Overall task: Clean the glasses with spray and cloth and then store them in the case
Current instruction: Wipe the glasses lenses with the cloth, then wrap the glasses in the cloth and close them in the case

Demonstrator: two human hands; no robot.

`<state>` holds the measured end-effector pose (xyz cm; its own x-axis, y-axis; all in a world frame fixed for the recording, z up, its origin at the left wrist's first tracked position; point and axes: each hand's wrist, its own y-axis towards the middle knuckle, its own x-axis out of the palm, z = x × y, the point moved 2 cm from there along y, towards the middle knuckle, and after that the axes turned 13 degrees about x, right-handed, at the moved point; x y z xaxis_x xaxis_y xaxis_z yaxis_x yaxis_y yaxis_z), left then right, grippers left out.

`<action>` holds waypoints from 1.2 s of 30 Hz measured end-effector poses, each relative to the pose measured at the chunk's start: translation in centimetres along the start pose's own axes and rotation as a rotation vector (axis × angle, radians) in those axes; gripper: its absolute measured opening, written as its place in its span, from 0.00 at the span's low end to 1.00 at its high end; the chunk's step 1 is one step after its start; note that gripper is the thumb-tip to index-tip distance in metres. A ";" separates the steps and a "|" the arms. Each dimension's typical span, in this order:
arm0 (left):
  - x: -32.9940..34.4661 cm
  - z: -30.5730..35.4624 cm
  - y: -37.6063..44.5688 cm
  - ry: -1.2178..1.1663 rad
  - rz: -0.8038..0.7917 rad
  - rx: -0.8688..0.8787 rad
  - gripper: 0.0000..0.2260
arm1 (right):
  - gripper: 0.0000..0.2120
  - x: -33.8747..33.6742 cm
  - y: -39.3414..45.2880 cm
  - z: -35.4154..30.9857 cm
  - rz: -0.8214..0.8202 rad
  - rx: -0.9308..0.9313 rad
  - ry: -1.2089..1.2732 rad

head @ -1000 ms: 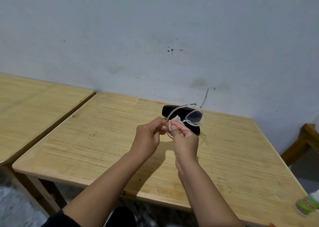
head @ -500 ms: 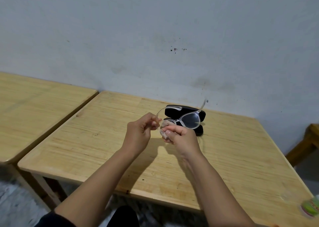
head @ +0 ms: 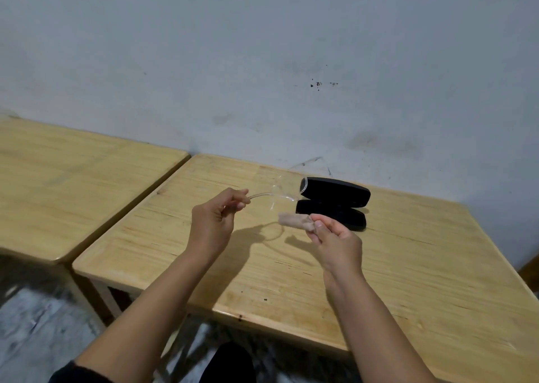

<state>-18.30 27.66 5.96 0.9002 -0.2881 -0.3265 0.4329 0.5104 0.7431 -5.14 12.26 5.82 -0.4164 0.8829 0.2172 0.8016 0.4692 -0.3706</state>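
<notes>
Nearest you, your right hand (head: 335, 238) pinches the folded cloth (head: 294, 221) between thumb and fingertips, lifted clear of the table (head: 423, 280). To its left, your left hand (head: 214, 219) pinches one temple of the clear glasses (head: 278, 194), which hang blurred in the air just left of the case (head: 335, 203). That black case lies open at the far side, near the wall. The wiping looks about finished, so storing seems next. Fold both temples before lowering the frame, hold it by the rim rather than the lenses, and seat it lens-down in the nearer half.
</notes>
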 end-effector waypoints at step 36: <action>-11.8 -6.0 -3.4 0.582 -0.264 0.107 0.19 | 0.07 2.0 -1.2 1.7 -0.105 0.282 0.197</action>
<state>-30.08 34.16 3.78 0.6555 0.1090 -0.7473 0.6632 0.3902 0.6387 -7.66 13.44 5.21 -0.3773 0.8216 0.4274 0.5974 0.5686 -0.5656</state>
